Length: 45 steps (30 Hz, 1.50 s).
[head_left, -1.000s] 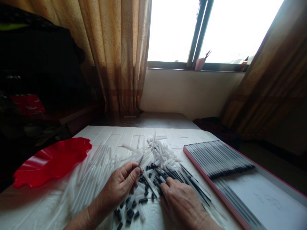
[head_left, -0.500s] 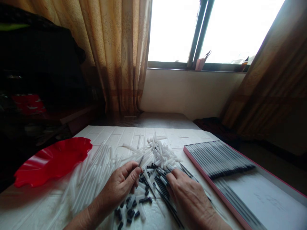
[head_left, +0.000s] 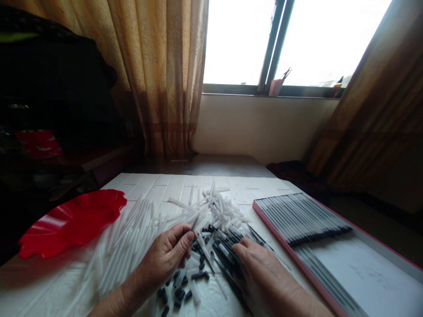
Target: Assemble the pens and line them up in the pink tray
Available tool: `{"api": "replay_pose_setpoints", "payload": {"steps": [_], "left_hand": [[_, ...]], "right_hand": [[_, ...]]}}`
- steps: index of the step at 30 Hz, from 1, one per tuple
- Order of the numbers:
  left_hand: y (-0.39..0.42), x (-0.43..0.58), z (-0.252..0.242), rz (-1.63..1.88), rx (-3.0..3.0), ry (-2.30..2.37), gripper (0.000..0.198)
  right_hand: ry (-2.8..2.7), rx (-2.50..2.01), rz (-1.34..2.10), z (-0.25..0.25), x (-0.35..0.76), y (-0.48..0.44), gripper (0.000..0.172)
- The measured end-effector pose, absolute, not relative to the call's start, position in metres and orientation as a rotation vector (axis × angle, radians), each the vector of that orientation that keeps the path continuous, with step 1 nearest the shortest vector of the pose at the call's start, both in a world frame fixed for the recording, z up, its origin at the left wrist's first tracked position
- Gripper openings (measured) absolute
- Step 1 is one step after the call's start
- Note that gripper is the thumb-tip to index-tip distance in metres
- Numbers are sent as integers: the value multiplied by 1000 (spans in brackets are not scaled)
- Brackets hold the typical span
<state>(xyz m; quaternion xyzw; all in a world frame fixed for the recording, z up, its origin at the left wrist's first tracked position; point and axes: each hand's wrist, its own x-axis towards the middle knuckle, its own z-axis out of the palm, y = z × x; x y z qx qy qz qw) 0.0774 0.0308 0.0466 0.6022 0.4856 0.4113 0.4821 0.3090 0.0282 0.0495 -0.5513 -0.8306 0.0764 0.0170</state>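
Near the front edge of the surface (head_left: 251, 189), your left hand (head_left: 165, 257) is closed in a pinch on a thin rod (head_left: 194, 223), whose tip points up and away over the pile. Your right hand (head_left: 261, 273) lies palm down on the black refills (head_left: 224, 251), just beside the left; whether its fingers grip one I cannot tell. This looks like the picking step: the next move calls for parting one refill from the tangle. White tubes (head_left: 132, 237) lie left of your left hand, and black caps (head_left: 180, 293) lie between your wrists.

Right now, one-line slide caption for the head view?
Left hand pinches a thin rod; right hand rests on black rods beside white tubes and a red dish.
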Motion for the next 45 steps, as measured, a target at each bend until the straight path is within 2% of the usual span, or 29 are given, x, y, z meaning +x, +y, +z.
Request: {"api": "replay_pose_setpoints", "payload": {"steps": [7, 11, 18, 25, 36, 41, 45], "left_hand": [[30, 76, 44, 959, 1521, 1202, 71], [30, 74, 38, 919, 1596, 1204, 73], [29, 74, 33, 883, 1705, 1205, 58], [25, 76, 42, 881, 1732, 1212, 51], [25, 77, 43, 888, 1756, 1221, 44], [26, 76, 41, 884, 1771, 1225, 42], [25, 76, 42, 878, 1802, 1223, 40]], "right_hand": [[-2455, -1646, 275, 47, 313, 33, 16], [-2407, -1589, 271, 46, 313, 38, 18], [-2342, -1436, 173, 36, 314, 45, 8], [-2476, -1493, 259, 38, 307, 44, 17], [-2489, -1548, 125, 52, 306, 37, 31], [-2441, -1520, 123, 46, 307, 39, 24], [-2335, -1349, 258, 39, 308, 39, 15]]}}
